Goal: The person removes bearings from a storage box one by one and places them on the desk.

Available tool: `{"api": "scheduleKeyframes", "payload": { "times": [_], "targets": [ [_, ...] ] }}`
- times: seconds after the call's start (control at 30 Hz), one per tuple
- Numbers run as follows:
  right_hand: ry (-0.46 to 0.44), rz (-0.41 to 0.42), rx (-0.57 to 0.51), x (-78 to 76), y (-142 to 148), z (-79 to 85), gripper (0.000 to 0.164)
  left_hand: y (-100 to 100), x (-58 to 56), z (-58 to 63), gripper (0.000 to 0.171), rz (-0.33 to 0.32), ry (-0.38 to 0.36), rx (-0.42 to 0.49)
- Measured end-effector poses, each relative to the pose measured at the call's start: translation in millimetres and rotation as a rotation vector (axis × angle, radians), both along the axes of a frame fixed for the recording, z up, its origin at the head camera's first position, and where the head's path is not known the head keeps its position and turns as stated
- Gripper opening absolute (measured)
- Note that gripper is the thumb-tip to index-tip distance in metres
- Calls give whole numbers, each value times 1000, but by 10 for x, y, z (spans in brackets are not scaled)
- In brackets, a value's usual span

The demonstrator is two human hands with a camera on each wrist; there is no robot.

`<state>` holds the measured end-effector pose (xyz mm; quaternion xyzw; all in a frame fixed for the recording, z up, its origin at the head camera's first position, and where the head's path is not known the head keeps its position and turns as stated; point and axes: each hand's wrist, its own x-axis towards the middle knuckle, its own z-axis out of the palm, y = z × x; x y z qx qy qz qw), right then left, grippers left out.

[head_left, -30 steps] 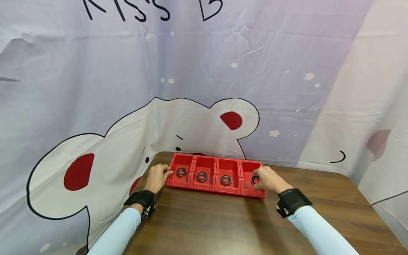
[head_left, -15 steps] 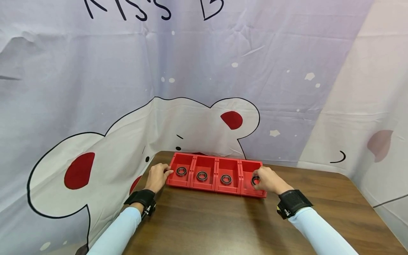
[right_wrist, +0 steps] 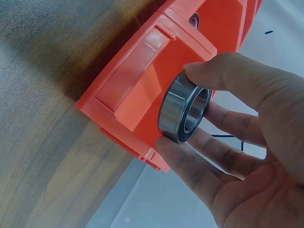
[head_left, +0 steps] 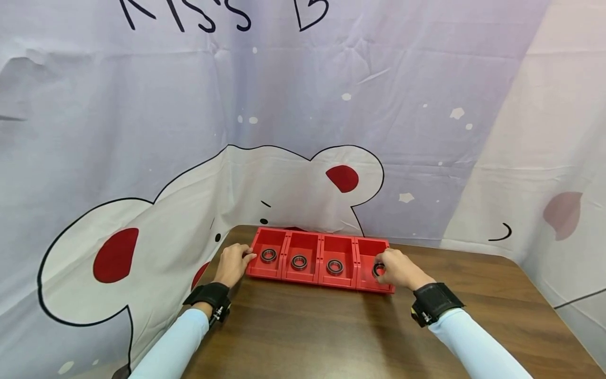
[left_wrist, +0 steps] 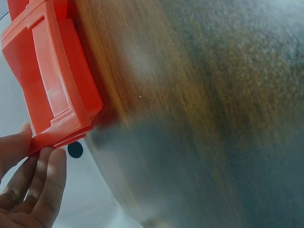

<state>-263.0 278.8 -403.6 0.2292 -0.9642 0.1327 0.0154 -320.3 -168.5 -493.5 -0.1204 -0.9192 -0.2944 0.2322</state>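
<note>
A row of joined red bins (head_left: 318,280) lies on the table, with a ball bearing in each compartment or at its mouth. My left hand (head_left: 232,265) pinches the rim of the leftmost bin (left_wrist: 57,80) between thumb and fingers. At the rightmost bin, my right hand (head_left: 401,268) grips a steel ball bearing (right_wrist: 172,111) by its outer edge. That bearing is tilted; whether it touches the bin is unclear. Flat in the other compartments sit the left bearing (head_left: 268,261), the second bearing (head_left: 299,268) and the third bearing (head_left: 334,272).
The brown wooden table (head_left: 303,331) extends in front of the bins and to their right. Close behind it hangs a printed cloth (head_left: 303,95), which also runs along both sides.
</note>
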Motion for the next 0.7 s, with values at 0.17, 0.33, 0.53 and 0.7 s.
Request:
{"api": "scheduleKeyframes", "payload": {
  "times": [0.17,0.33,0.53,0.7],
  "targets": [
    [-1,6,3,1,-4,0,17,-5,1,2,9,-1,-4,2],
    [2,0,17,-1,6,-13,16,0,-4,13,10,-5,0,0],
    [7,8,19,-3,19,-37,15,3,6,12,10,-1,-1,0],
    [16,20,13,11,23,-30,14,5,14,18,10,3,-8,-6]
  ]
}}
